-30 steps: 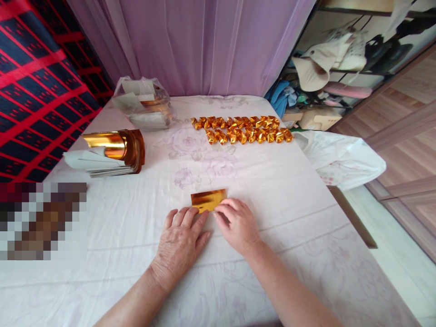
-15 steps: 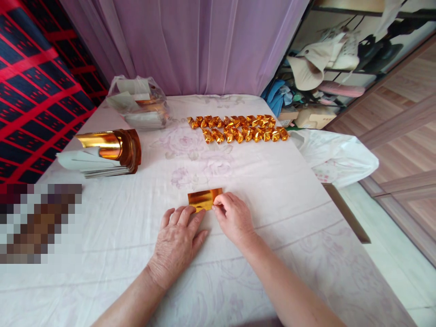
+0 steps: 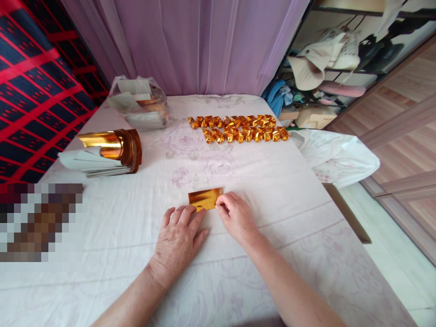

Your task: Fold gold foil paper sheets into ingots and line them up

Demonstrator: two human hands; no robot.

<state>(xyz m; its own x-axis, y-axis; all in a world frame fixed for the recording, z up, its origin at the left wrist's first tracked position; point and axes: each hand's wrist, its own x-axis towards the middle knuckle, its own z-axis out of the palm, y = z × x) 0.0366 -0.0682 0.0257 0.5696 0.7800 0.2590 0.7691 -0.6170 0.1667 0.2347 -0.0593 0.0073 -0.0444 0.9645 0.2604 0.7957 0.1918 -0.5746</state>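
Observation:
A small rectangle of shiny gold foil paper (image 3: 205, 198) lies on the cloth-covered table in front of me. My left hand (image 3: 179, 236) rests flat with fingers spread, its fingertips pressing on the paper's near edge. At the paper's lower right corner, my right hand (image 3: 236, 217) has thumb and forefinger pinched together on the edge. Farther back, two rows of folded gold foil pieces (image 3: 240, 128) run toward the table's right side. To the left stands a curved stack of gold foil sheets (image 3: 112, 150) with pale backing.
A clear plastic bag (image 3: 139, 102) with more paper and foil sits at the back left. Beyond the right edge are a white plastic bag (image 3: 340, 156) and a shelf with a cap (image 3: 308, 68) and shoes. A purple curtain (image 3: 190, 45) hangs behind the table.
My right hand has shifted very slightly to the right along the foil paper's edge. The left hand stays in place on the paper.

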